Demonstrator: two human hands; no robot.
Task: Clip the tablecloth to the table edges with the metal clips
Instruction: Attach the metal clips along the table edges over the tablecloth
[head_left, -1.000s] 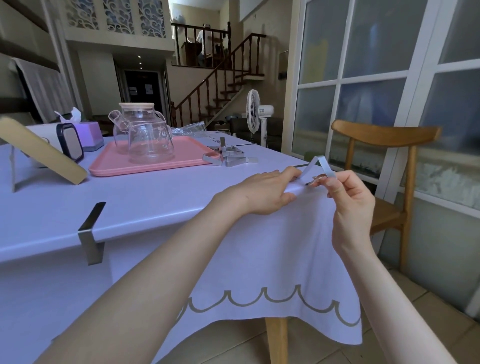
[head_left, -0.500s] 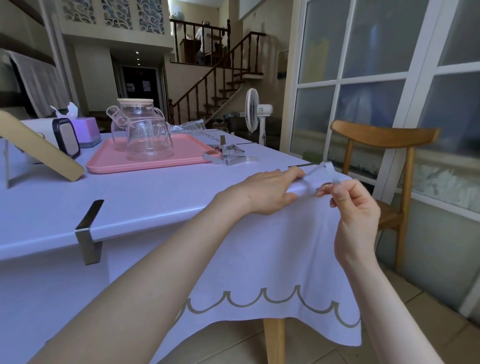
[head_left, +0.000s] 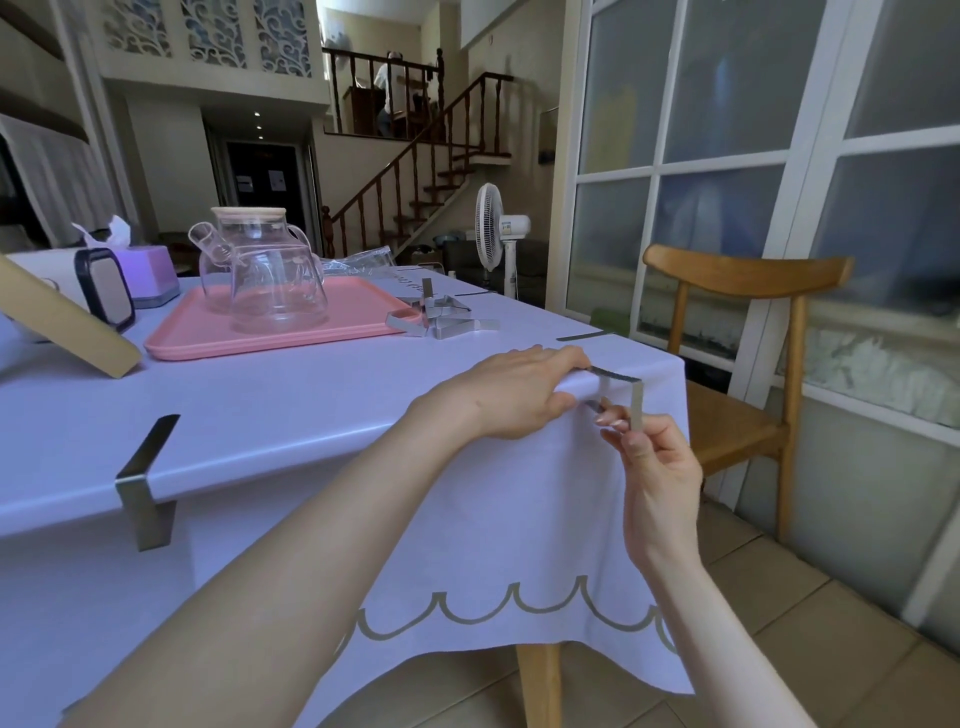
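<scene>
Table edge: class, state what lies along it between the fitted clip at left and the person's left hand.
Only bare tablecloth; the head view shows nothing else from the fitted clip to the left hand.

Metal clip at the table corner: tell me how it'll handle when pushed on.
The metal clip is a thin bent strip, so probably light yet stiff and springy. Its smooth surface could slip in the right hand's fingertip pinch.
</scene>
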